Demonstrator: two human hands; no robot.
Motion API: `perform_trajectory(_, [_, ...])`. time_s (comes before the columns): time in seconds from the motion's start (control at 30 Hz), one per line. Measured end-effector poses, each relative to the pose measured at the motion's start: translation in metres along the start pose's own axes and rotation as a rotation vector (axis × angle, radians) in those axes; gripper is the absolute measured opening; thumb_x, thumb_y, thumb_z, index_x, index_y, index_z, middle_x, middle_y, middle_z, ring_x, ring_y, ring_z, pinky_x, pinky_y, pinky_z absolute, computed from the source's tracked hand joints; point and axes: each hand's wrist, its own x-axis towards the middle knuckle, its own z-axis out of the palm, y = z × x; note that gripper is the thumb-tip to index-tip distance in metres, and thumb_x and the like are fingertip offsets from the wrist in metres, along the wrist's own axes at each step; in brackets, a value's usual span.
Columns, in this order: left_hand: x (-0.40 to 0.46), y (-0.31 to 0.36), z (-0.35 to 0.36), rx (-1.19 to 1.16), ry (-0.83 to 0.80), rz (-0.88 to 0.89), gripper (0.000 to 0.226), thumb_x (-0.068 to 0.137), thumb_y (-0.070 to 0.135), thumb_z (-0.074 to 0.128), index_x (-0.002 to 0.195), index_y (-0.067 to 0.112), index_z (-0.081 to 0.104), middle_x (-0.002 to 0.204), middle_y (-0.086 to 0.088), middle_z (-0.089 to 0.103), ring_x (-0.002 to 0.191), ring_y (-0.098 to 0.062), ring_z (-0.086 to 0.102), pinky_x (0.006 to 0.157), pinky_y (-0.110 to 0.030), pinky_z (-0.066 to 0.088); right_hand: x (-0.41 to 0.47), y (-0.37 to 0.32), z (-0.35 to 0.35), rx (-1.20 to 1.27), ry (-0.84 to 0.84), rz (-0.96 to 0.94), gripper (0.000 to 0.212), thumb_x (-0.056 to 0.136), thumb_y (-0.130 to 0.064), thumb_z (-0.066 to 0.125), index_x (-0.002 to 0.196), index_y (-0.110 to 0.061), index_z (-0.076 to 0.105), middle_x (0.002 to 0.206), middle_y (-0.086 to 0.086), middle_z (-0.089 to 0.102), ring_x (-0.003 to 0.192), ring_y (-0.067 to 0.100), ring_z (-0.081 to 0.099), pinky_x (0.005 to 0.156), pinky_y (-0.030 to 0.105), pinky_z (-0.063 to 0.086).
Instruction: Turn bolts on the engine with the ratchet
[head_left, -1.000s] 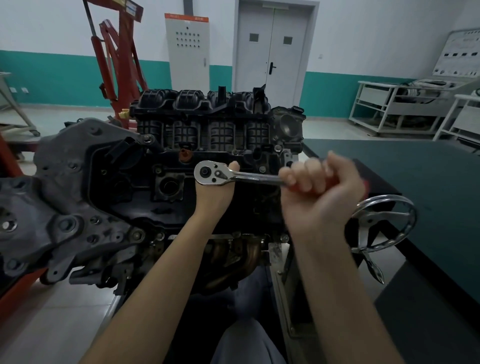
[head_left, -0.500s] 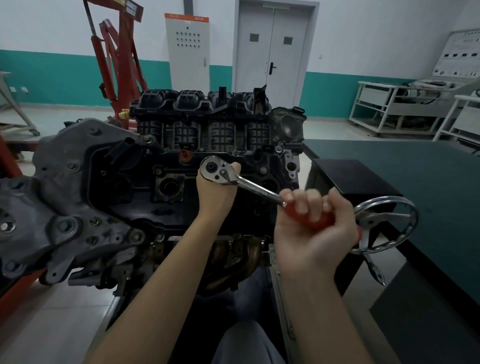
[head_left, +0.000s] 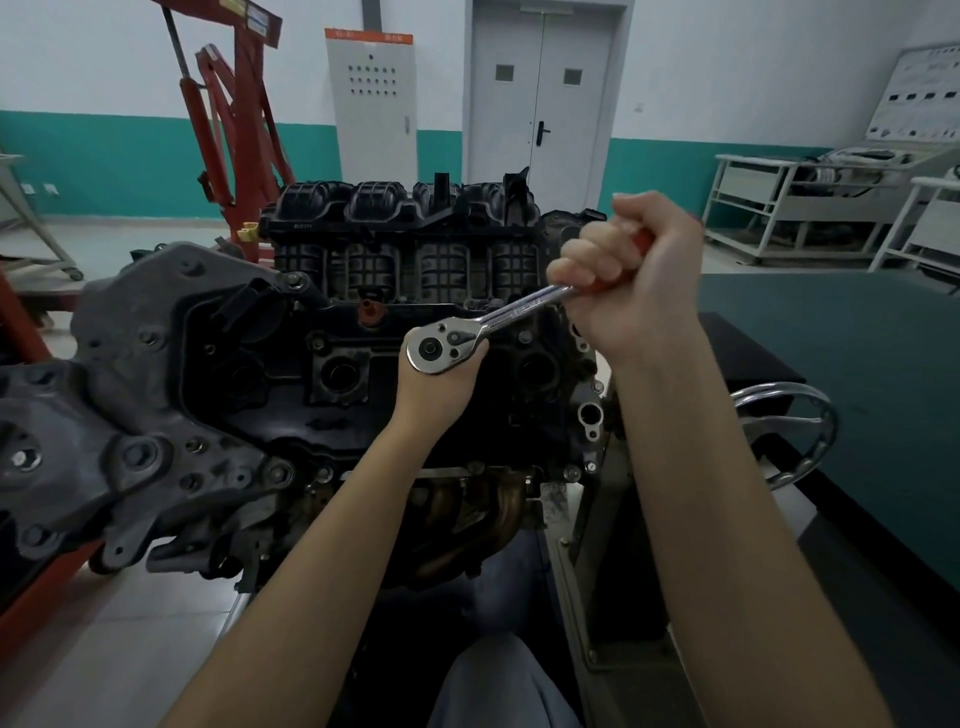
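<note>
Fingers of our right hand wrapped tight round the red grip of the ratchet wrench, handle angled up and to the right; our left hand cups the underside of the ratchet head, though how its fingers lie behind the tool we cannot tell. Item location: the head sits over the dark valve cover of the engine, between two open plug wells, with whatever socket or fastener lies beneath hidden by the head and palm. Risks, as we judge them: if the drive is not square on the fastener, a hard pull could cam it off and round the corners; a sudden release would throw our right knuckles toward the ribbed intake manifold just behind them. Our left palm is caught close under the head and could be pinched. Nearby: chrome handwheel of the stand, beside the dark green counter; red hoist behind.
</note>
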Motion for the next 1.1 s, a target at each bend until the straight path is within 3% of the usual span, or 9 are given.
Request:
perform_trajectory(0.1, [0.001,0.0,0.001,-0.02,0.108,0.022,0.05,0.089,-0.004,0.054,0.051,0.022,0.035,0.04,0.017,0.037,0.04,0.001,0.034,0.045,-0.01,0.029,-0.027,0.017,-0.016,0.09,0.032,-0.148,0.033,0.08,-0.008,0.046,0.052,-0.019,0.032,0.041,-0.007,0.025,0.039,0.01,0.022,0.044,0.02,0.027])
perform_trajectory(0.23, [0.0,0.0,0.005,-0.083,0.179,0.021,0.051,0.088,-0.007,0.054,0.055,0.02,0.026,0.041,0.016,0.03,0.04,-0.002,0.03,0.045,-0.009,0.027,-0.074,0.053,-0.038,0.245,0.086,-0.286,0.034,0.082,-0.012,0.044,0.05,-0.019,0.035,0.043,-0.004,0.027,0.042,0.013,0.03,0.048,0.023,0.039])
perform_trajectory(0.4, [0.002,0.001,0.003,-0.031,0.086,0.056,0.055,0.087,-0.009,0.05,0.05,0.021,0.024,0.038,0.016,0.029,0.037,-0.002,0.027,0.042,-0.009,0.023,-0.07,0.042,-0.039,0.217,0.039,-0.279,0.034,0.08,-0.011,0.043,0.049,-0.019,0.033,0.041,-0.005,0.026,0.04,0.012,0.027,0.046,0.023,0.037])
perform_trajectory(0.57, [0.005,-0.004,-0.002,-0.042,0.08,-0.062,0.054,0.09,-0.005,0.051,0.051,0.028,0.034,0.047,0.017,0.038,0.044,-0.001,0.032,0.05,-0.014,0.027,-0.022,0.009,-0.01,0.011,-0.034,-0.083,0.04,0.084,-0.007,0.041,0.048,-0.019,0.032,0.039,-0.006,0.023,0.037,0.011,0.021,0.042,0.021,0.029])
perform_trajectory(0.67, [0.003,0.001,-0.001,-0.039,0.065,-0.077,0.057,0.088,-0.001,0.055,0.046,0.03,0.034,0.04,0.018,0.036,0.035,-0.001,0.033,0.04,-0.009,0.027,-0.004,0.001,0.004,-0.03,-0.023,0.0,0.041,0.087,-0.007,0.04,0.048,-0.018,0.031,0.039,-0.006,0.022,0.036,0.011,0.02,0.04,0.022,0.027])
perform_trajectory(0.8, [0.004,0.003,-0.002,-0.005,0.072,-0.062,0.049,0.089,-0.001,0.056,0.052,0.021,0.033,0.042,0.016,0.037,0.037,0.0,0.034,0.043,-0.01,0.029,-0.024,0.012,-0.006,0.048,0.025,-0.125,0.037,0.085,-0.007,0.042,0.052,-0.019,0.032,0.041,-0.006,0.024,0.039,0.011,0.021,0.045,0.021,0.027])
perform_trajectory(0.93, [0.002,0.001,0.002,-0.069,0.157,-0.013,0.051,0.088,-0.007,0.053,0.053,0.019,0.027,0.041,0.016,0.032,0.039,0.0,0.032,0.046,-0.01,0.028,-0.076,0.051,-0.032,0.2,0.08,-0.292,0.036,0.085,-0.01,0.044,0.051,-0.019,0.036,0.044,-0.004,0.028,0.043,0.013,0.029,0.049,0.025,0.04])
perform_trajectory(1.1, [0.002,-0.002,0.0,-0.039,0.09,0.034,0.055,0.089,-0.01,0.05,0.051,0.02,0.025,0.037,0.016,0.029,0.036,-0.001,0.027,0.042,-0.01,0.023,-0.079,0.05,-0.038,0.189,0.051,-0.283,0.031,0.077,-0.012,0.047,0.049,-0.019,0.034,0.042,-0.004,0.027,0.041,0.013,0.029,0.048,0.025,0.04])
